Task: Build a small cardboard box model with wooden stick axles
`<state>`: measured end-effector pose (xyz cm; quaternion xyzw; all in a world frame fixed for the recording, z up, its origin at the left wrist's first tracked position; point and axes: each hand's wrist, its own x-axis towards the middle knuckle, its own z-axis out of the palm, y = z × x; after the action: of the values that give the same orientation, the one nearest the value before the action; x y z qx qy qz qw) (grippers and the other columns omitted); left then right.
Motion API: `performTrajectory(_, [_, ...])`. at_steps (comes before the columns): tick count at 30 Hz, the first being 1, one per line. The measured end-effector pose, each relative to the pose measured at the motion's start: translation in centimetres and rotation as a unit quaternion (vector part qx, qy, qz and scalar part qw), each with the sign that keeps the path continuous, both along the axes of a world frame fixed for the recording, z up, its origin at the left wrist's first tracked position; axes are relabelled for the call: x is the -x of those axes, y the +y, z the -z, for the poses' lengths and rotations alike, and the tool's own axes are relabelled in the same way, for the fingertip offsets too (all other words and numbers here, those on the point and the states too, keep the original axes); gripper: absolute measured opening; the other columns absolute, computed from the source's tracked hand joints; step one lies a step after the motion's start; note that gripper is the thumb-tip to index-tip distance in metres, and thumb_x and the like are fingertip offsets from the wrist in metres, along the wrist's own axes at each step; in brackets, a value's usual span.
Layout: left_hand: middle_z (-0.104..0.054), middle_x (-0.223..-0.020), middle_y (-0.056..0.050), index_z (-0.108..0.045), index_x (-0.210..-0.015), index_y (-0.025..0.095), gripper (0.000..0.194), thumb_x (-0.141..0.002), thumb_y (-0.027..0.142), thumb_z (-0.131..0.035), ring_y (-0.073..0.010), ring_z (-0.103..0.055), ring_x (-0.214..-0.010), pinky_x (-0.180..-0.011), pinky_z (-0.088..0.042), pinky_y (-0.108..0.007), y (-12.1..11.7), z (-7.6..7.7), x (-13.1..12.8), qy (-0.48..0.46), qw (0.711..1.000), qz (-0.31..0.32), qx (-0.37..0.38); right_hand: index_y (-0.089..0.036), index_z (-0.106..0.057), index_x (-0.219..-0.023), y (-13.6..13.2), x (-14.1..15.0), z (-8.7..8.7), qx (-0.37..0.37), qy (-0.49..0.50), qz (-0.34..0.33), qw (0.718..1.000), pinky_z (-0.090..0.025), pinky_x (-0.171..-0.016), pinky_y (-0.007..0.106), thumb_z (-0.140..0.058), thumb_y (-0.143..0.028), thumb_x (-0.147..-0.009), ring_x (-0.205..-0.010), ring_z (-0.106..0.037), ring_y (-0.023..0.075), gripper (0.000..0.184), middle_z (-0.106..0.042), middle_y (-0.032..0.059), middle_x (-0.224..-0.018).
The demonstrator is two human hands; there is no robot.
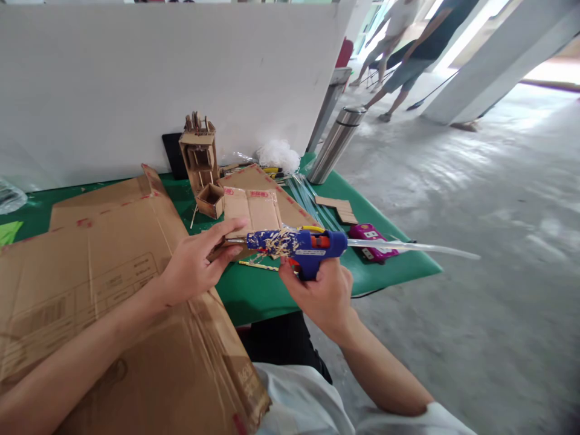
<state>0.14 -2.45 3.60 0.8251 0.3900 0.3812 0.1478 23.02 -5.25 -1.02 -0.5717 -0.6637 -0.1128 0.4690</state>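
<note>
My right hand (326, 293) is wrapped round the handle of a blue hot glue gun (308, 248), a finger by its red trigger. Pale shavings cling to the gun's front half, and a long clear glue stick (426, 246) sticks out of its back. The nozzle points left, reaching my left hand (194, 266). Between that hand's thumb and fingers is a small brown piece (216, 249), mostly hidden, which looks like cardboard. Behind the hands stands a small cardboard model (199, 151) with an open box (211, 200) at its foot.
Large cardboard sheets (118, 241) cover the left of the green table (249, 299). Clear glue sticks (304, 196), a steel flask (338, 145), a purple device (369, 238) and a cardboard offcut (339, 208) lie or stand on the right. Two people stand in the background.
</note>
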Motion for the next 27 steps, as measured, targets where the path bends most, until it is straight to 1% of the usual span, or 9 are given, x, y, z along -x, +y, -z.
performTrajectory(3, [-0.075, -0.118, -0.004, -0.057, -0.135, 0.024, 0.037, -0.098, 0.030, -0.059, -0.0156, -0.076, -0.090, -0.076, -0.059, -0.021, 0.03, 0.01, -0.03, -0.006, 1.000, 0.007, -0.002, -0.021, -0.057, -0.093, -0.03, 0.01, -0.12, -0.008, -0.007, 0.000, 1.000, -0.047, -0.044, 0.029, -0.062, -0.041, -0.082, -0.045, -0.066, 0.0214, 0.023, -0.066, -0.0026, -0.053])
performTrajectory(9, [-0.075, -0.116, -0.005, -0.058, -0.134, 0.023, 0.037, -0.098, 0.028, -0.059, -0.0161, -0.076, -0.089, -0.077, -0.059, -0.022, -0.02, 0.01, 0.03, 0.000, 1.000, 0.004, -0.013, -0.020, -0.058, -0.097, -0.20, -0.02, -0.31, 0.012, 0.002, -0.002, 1.000, -0.048, -0.045, 0.030, -0.061, -0.041, -0.082, -0.046, -0.067, 0.0218, 0.026, -0.067, -0.0027, -0.054])
performTrajectory(14, [-0.075, -0.116, -0.004, -0.058, -0.134, 0.023, 0.037, -0.098, 0.027, -0.059, -0.0153, -0.076, -0.089, -0.077, -0.059, -0.021, 0.00, 0.01, 0.01, -0.002, 1.000, 0.005, -0.013, -0.019, -0.057, -0.099, -0.19, -0.14, -0.24, 0.011, 0.005, 0.000, 1.000, -0.047, -0.045, 0.029, -0.061, -0.040, -0.083, -0.044, -0.065, 0.0205, 0.026, -0.066, -0.0035, -0.054])
performTrajectory(19, [-0.076, -0.114, -0.005, -0.058, -0.134, 0.022, 0.037, -0.098, 0.027, -0.060, -0.0143, -0.076, -0.086, -0.073, -0.058, -0.019, -0.03, -0.21, -0.08, 0.006, 1.000, 0.001, -0.018, -0.019, -0.057, -0.097, -0.05, -0.28, -0.09, -0.019, -0.009, -0.005, 1.000, -0.045, -0.043, 0.028, -0.061, -0.038, -0.083, -0.041, -0.064, 0.0197, 0.023, -0.064, -0.0048, -0.052])
performTrajectory(27, [-0.076, -0.112, -0.005, -0.058, -0.135, 0.022, 0.038, -0.097, 0.026, -0.061, -0.0129, -0.075, -0.079, -0.072, -0.058, -0.020, -0.04, -0.07, 0.00, 0.012, 0.999, -0.007, -0.029, -0.021, -0.056, -0.094, -0.13, -0.47, -0.11, -0.004, -0.009, -0.001, 1.000, -0.044, -0.042, 0.027, -0.059, -0.037, -0.083, -0.040, -0.063, 0.0191, 0.020, -0.064, -0.0054, -0.051])
